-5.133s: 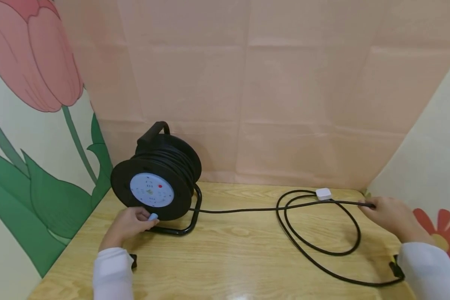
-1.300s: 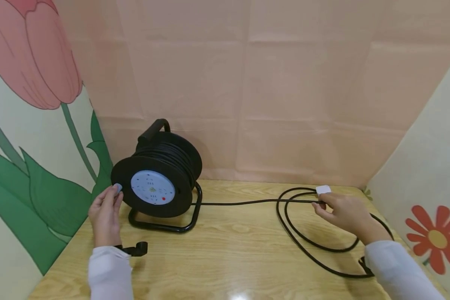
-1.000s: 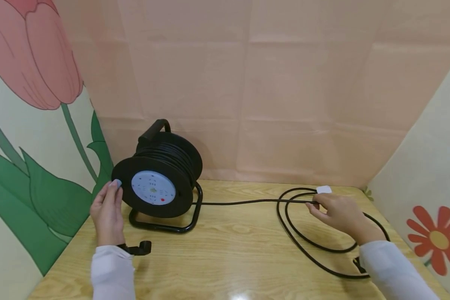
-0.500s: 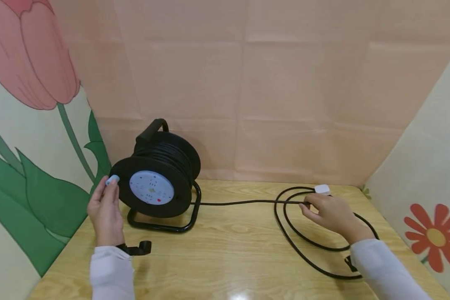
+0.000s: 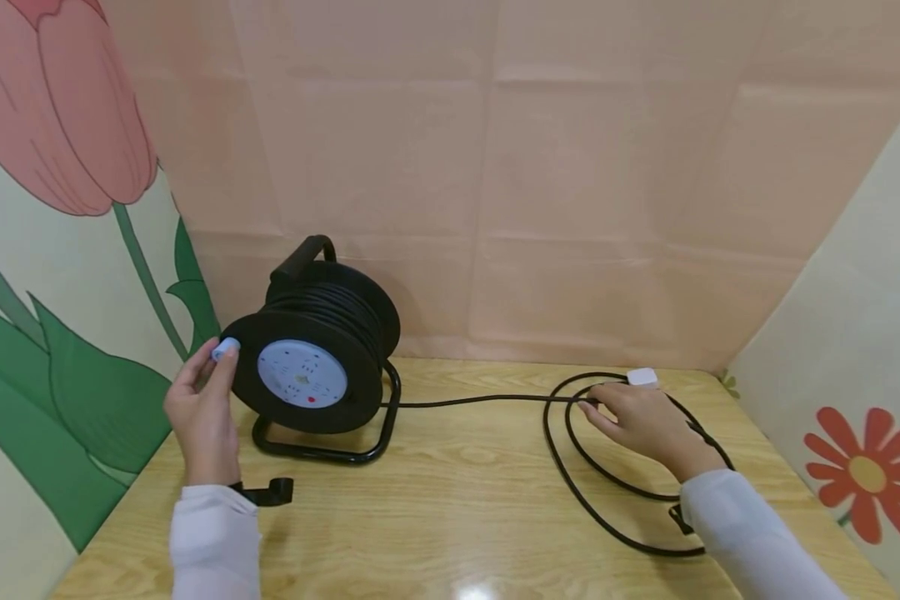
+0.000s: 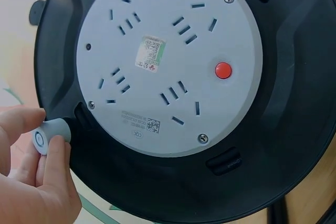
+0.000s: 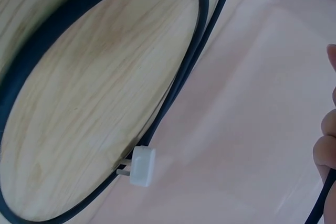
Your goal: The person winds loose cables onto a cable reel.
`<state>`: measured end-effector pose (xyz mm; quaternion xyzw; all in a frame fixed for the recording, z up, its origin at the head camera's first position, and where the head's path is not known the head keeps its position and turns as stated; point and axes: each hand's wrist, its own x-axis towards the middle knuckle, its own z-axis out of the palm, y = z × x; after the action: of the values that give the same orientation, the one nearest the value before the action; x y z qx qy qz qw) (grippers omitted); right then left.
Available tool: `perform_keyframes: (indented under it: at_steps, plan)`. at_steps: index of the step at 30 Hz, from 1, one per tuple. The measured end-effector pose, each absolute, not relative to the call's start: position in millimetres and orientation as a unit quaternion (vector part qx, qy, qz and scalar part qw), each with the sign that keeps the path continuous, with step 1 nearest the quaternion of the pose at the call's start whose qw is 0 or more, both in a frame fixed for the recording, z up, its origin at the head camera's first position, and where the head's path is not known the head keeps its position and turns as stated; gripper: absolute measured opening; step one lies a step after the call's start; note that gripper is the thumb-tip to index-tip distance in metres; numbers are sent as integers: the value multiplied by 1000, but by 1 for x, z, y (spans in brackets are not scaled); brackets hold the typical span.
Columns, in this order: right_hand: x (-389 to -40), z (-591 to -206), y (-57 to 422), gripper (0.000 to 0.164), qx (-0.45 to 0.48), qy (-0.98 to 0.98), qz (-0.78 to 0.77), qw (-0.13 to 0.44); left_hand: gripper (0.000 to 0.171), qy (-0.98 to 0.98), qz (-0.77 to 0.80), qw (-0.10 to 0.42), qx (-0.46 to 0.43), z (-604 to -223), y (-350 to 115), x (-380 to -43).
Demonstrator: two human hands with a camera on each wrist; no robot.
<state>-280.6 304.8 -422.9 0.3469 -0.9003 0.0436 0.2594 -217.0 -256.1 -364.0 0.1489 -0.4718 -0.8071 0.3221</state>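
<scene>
A black cable reel (image 5: 318, 312) stands on the table's left side, with a pale blue round socket panel (image 5: 302, 374) facing front. My left hand (image 5: 201, 421) pinches the pale knob (image 6: 52, 135) at the left edge of the reel's front disc, thumb and fingers around it. From the reel a black cable (image 5: 480, 400) runs right to my right hand (image 5: 645, 423), which pinches it between thumb and fingertips above loose coils. A white plug (image 5: 642, 378) lies behind that hand; its metal prongs show in the right wrist view.
Loose cable coils (image 5: 562, 479) lie on the right of the wooden table (image 5: 435, 517), beneath my right forearm. A peach sheet (image 5: 570, 208) hangs behind the table. Flower-printed panels (image 5: 870, 333) flank it. The reel rests on a tubular black stand (image 5: 330, 456).
My left hand has carried the knob from the disc's bottom up its left side, turning the reel clockwise. My right hand has moved left toward the reel, still pinching cable.
</scene>
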Motion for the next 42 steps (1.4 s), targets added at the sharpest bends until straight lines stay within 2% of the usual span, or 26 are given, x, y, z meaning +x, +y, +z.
perform_keyframes:
  at_steps: [8,15,23,26,32,39,42]
  plan:
    - [-283,-421,293,20,375,-880,44,288,45,-523,-770,330,160,-356,-253,-217]
    - [-281,-415,280,25,374,-882,40,286,42,-558,-738,346,155,-354,-251,-215]
    - [-282,-408,264,36,365,-885,36,288,35,-666,-622,389,136,-348,-248,-214]
    - [-283,-407,261,33,365,-886,37,284,35,-680,-604,394,130,-345,-246,-214]
    - [-285,-406,256,14,374,-881,47,285,33,-690,-591,397,130,-341,-242,-215]
    - [-286,-409,251,12,384,-874,48,294,31,-720,-546,418,94,-339,-235,-213]
    - [-287,-409,248,19,388,-872,45,296,28,-731,-516,441,66,-340,-234,-214]
